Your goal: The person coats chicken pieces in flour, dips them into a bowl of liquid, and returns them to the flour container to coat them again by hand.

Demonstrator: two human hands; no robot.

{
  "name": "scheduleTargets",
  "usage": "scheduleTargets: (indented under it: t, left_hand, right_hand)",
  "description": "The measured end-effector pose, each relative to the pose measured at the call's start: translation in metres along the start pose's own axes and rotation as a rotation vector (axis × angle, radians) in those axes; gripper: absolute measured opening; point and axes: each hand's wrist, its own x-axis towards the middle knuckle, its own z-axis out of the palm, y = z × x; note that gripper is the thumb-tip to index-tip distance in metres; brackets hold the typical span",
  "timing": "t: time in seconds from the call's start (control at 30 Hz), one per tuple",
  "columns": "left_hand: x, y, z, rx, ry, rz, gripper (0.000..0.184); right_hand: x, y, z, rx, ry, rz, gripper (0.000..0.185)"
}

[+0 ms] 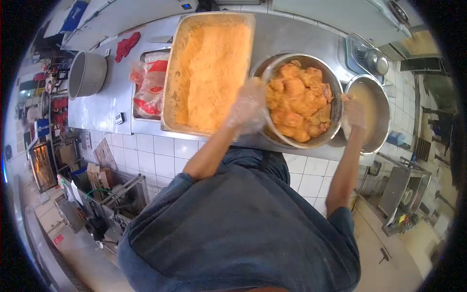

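Note:
Both my hands wear clear plastic gloves. A round metal bowl (272, 127) full of orange-coated chicken pieces (299, 100) is between them, tilted over another round metal rim below. My left hand (250, 108) is closed on the bowl's left rim, beside the tray. At the right rim, my right hand (354, 114) is closed too, a little smeared by motion; its fingertips are hard to make out. A deep rectangular metal tray (168, 109) of orange breading flour (214, 73) lies left of the bowl. Right of it, a metal bowl (384, 121) holds cloudy liquid (366, 104).
On the steel counter (287, 31) are a red cloth (127, 47), a small timer (119, 118) and a large empty pot (87, 75). Red-and-white plastic bags (152, 87) fill a recess beside the tray. A basket (357, 51) with a metal bowl (375, 62) stands at the back right.

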Motion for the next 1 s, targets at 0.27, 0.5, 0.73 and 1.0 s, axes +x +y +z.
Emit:
scheduleTargets:
  t: [0.27, 0.5, 0.73, 1.0]
  left_hand:
    - [0.023, -0.02, -0.015, 0.117, -0.087, 0.259, 0.03]
    - [0.03, -0.029, -0.156, -0.258, -0.284, -0.115, 0.032]
    - [0.096, -0.116, -0.268, 0.201, -0.141, 0.008, 0.036]
    - [0.153, -0.235, -0.283, 0.432, 0.363, 0.461, 0.024]
  right_hand:
    - [0.021, 0.05, 0.042, -0.369, 0.058, -0.034, 0.041]
    - [0.022, -0.099, -0.115, 0.792, 0.03, 0.21, 0.027]
    - [0.103, -0.199, -0.15, 0.735, 0.076, -0.229, 0.05]
    - [0.168, -0.295, -0.105, 0.397, 0.265, -0.167, 0.081]
